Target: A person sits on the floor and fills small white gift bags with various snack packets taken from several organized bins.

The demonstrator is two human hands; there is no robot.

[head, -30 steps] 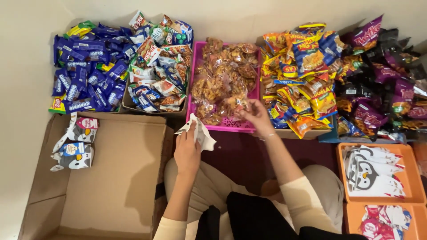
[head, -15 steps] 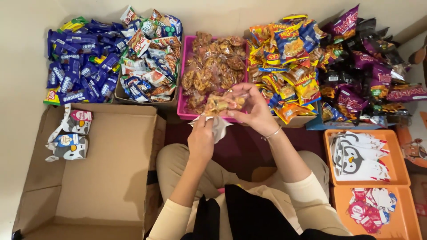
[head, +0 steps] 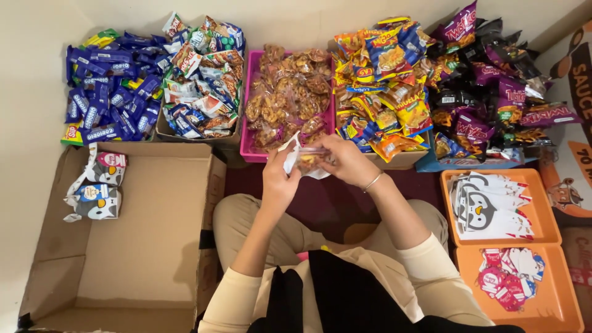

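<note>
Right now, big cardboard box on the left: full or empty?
Nearly empty. The cardboard box has its flaps open, and only two small penguin-print bags lie in its upper left corner; the rest of its floor is bare.

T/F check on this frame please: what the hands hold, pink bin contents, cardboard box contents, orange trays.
1. Both hands, left hand and right hand, are on one clear snack packet. True.
2. The pink bin holds blue wrappers. False: it holds clear packets of brown snacks.
3. The cardboard box is packed full. False: only two penguin-print bags lie in its far left corner.
4. The upper orange tray holds flat penguin-print bags. True.
5. The right wrist wears a bracelet. True.
</note>
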